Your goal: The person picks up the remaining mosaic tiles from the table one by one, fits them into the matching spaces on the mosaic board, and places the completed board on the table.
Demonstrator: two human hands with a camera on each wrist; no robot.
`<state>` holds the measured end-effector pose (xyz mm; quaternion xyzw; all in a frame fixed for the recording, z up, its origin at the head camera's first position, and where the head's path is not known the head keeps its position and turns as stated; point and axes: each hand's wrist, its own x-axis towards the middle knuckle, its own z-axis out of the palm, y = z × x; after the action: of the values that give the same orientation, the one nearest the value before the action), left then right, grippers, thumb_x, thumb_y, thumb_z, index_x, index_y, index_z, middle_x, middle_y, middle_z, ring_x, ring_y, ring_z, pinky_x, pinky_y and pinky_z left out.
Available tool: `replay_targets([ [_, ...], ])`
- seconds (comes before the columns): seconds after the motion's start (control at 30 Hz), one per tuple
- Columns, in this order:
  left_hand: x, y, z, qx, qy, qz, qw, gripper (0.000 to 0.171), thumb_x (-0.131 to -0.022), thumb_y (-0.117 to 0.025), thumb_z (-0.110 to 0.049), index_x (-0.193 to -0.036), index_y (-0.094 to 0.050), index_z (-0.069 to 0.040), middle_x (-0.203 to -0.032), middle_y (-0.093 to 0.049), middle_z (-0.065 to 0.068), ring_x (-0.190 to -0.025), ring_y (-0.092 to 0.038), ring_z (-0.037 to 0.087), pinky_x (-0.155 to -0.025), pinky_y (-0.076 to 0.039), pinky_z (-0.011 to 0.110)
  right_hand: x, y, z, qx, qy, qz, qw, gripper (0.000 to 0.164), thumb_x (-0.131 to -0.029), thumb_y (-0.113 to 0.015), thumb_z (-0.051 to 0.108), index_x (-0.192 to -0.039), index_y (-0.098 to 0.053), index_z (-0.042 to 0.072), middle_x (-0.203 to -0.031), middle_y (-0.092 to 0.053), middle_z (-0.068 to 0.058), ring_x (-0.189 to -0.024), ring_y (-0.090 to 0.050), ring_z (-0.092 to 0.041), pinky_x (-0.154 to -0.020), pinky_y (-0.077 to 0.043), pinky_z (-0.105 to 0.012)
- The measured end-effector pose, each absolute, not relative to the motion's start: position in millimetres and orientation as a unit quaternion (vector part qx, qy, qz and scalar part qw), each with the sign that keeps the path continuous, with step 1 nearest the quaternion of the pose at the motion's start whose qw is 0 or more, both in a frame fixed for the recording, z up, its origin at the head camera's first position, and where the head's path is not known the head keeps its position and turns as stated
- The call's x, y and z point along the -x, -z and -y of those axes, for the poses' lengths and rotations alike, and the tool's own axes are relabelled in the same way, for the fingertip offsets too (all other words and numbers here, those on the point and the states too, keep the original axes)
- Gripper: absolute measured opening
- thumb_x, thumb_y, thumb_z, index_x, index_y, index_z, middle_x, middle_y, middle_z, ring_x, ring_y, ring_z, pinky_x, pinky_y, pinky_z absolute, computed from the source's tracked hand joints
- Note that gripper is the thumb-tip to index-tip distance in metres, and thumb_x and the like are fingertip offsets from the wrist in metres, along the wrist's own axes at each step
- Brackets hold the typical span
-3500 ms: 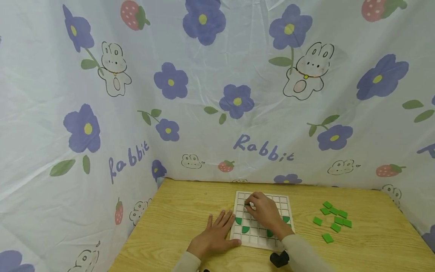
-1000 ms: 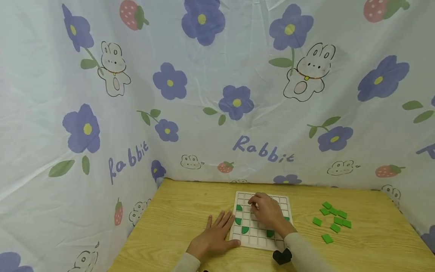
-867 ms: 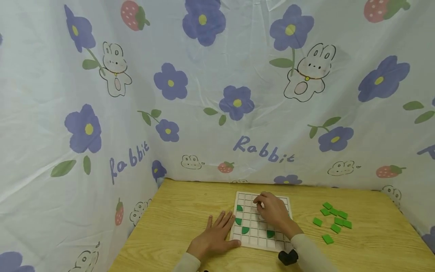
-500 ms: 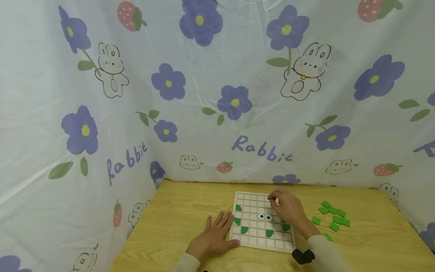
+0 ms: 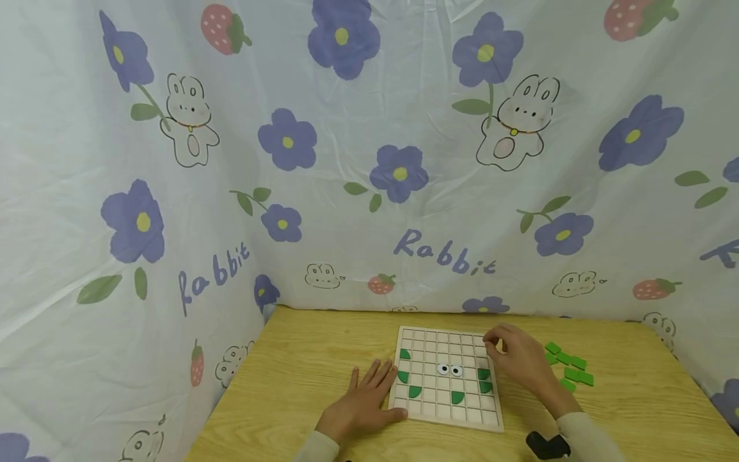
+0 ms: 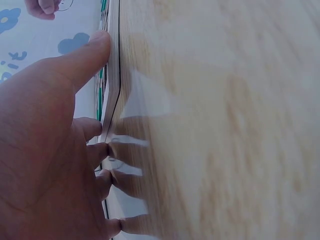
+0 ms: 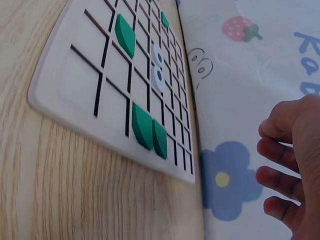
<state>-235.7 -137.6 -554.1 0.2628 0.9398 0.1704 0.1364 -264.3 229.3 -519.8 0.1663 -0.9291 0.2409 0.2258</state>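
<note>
A pale wooden grid board (image 5: 450,423) lies on the table. In its cells are several green quarter-round pieces (image 5: 458,397) and two white eye pieces (image 5: 457,371) with black pupils. My left hand (image 5: 364,401) lies flat with fingers spread, fingertips at the board's left edge and thumb at its near left corner. In the left wrist view, that thumb (image 6: 87,60) is against the board's side. Over the board's far right edge hovers my right hand (image 5: 519,359), fingers loosely bent. The right wrist view shows no piece in that right hand (image 7: 290,165).
Several bright green square tiles (image 5: 578,363) lie scattered on the table right of the board, some partly behind my right forearm. A white curtain (image 5: 340,244) printed with flowers and rabbits hangs behind and to the left. My right wrist carries a black device (image 5: 547,444).
A green quarter-round piece now shows in the board's left column, where my right hand was working. That hand has moved right across the board, uncovering the eye pieces. My left hand stays put.
</note>
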Motion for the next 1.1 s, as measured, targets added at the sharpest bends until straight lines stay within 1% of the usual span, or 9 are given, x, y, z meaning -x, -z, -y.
replay_targets([
  [0.17, 236, 556, 137, -0.261, -0.169, -0.941, 0.135, 0.093, -0.104, -0.054, -0.066, -0.173, -0.019, -0.014, -0.181, -0.013, 0.009, -0.168, -0.008, 0.036, -0.128, -0.006, 0.075, 259, 520, -249, -0.172, -0.249, 0.927, 0.22, 0.012, -0.094, -0.08, 0.01, -0.099, -0.077, 0.019, -0.094, -0.067, 0.008, -0.074, -0.051, -0.004, -0.061, -0.043, -0.025],
  [0.37, 235, 554, 137, -0.258, -0.171, -0.941, 0.135, 0.093, -0.104, -0.056, -0.064, -0.172, -0.02, -0.013, -0.181, -0.014, 0.009, -0.168, -0.009, 0.037, -0.129, -0.006, 0.074, 253, 528, -273, -0.169, -0.237, 0.932, 0.215, 0.011, -0.092, -0.082, 0.01, -0.1, -0.077, 0.015, -0.093, -0.065, 0.009, -0.073, -0.05, 0.0, -0.059, -0.043, -0.024],
  [0.47, 234, 552, 136, -0.258, -0.172, -0.941, 0.134, 0.092, -0.104, -0.056, -0.064, -0.172, -0.021, -0.013, -0.181, -0.015, 0.009, -0.168, -0.009, 0.037, -0.129, -0.006, 0.074, 250, 533, -286, -0.158, -0.233, 0.94, 0.192, 0.012, -0.093, -0.082, 0.011, -0.104, -0.078, 0.013, -0.096, -0.067, 0.008, -0.075, -0.053, -0.001, -0.059, -0.045, -0.024],
  [0.57, 234, 552, 136, -0.257, -0.168, -0.942, 0.132, 0.093, -0.104, -0.055, -0.065, -0.173, -0.02, -0.014, -0.181, -0.014, 0.009, -0.168, -0.009, 0.036, -0.129, -0.006, 0.074, 247, 536, -297, -0.146, -0.234, 0.949, 0.152, 0.013, -0.095, -0.08, 0.013, -0.108, -0.078, 0.012, -0.101, -0.069, 0.006, -0.08, -0.058, -0.005, -0.062, -0.049, -0.026],
  [0.73, 236, 556, 137, -0.256, -0.164, -0.944, 0.131, 0.094, -0.103, -0.054, -0.068, -0.173, -0.02, -0.015, -0.181, -0.014, 0.008, -0.168, -0.009, 0.035, -0.129, -0.007, 0.074, 243, 541, -312, -0.126, -0.248, 0.957, 0.086, 0.019, -0.098, -0.077, 0.017, -0.116, -0.076, 0.01, -0.112, -0.072, -0.002, -0.091, -0.066, -0.016, -0.069, -0.057, -0.034],
  [0.87, 237, 556, 137, -0.254, -0.168, -0.943, 0.133, 0.093, -0.103, -0.055, -0.067, -0.173, -0.021, -0.015, -0.181, -0.015, 0.008, -0.168, -0.01, 0.035, -0.129, -0.007, 0.074, 242, 547, -321, -0.123, -0.256, 0.957, 0.06, 0.026, -0.099, -0.077, 0.023, -0.119, -0.074, 0.007, -0.117, -0.073, -0.009, -0.1, -0.071, -0.027, -0.076, -0.061, -0.045],
  [0.93, 237, 556, 137, -0.253, -0.169, -0.943, 0.133, 0.093, -0.103, -0.056, -0.067, -0.173, -0.021, -0.015, -0.181, -0.016, 0.007, -0.168, -0.01, 0.035, -0.129, -0.008, 0.074, 242, 552, -324, -0.122, -0.255, 0.958, 0.055, 0.028, -0.098, -0.079, 0.025, -0.119, -0.074, 0.006, -0.118, -0.073, -0.011, -0.101, -0.071, -0.028, -0.078, -0.062, -0.046],
  [1.0, 238, 556, 137, -0.254, -0.169, -0.943, 0.131, 0.093, -0.103, -0.057, -0.066, -0.173, -0.021, -0.015, -0.181, -0.016, 0.007, -0.168, -0.011, 0.035, -0.129, -0.009, 0.074, 243, 556, -326, -0.125, -0.248, 0.959, 0.056, 0.027, -0.097, -0.08, 0.025, -0.117, -0.075, 0.007, -0.116, -0.074, -0.009, -0.099, -0.071, -0.025, -0.079, -0.061, -0.045],
  [1.1, 239, 557, 137, -0.254, -0.166, -0.944, 0.128, 0.094, -0.103, -0.057, -0.066, -0.173, -0.02, -0.015, -0.181, -0.016, 0.007, -0.168, -0.011, 0.035, -0.129, -0.01, 0.073, 245, 563, -328, -0.133, -0.234, 0.961, 0.067, 0.025, -0.093, -0.083, 0.023, -0.113, -0.076, 0.01, -0.111, -0.074, -0.004, -0.093, -0.067, -0.016, -0.075, -0.059, -0.036],
])
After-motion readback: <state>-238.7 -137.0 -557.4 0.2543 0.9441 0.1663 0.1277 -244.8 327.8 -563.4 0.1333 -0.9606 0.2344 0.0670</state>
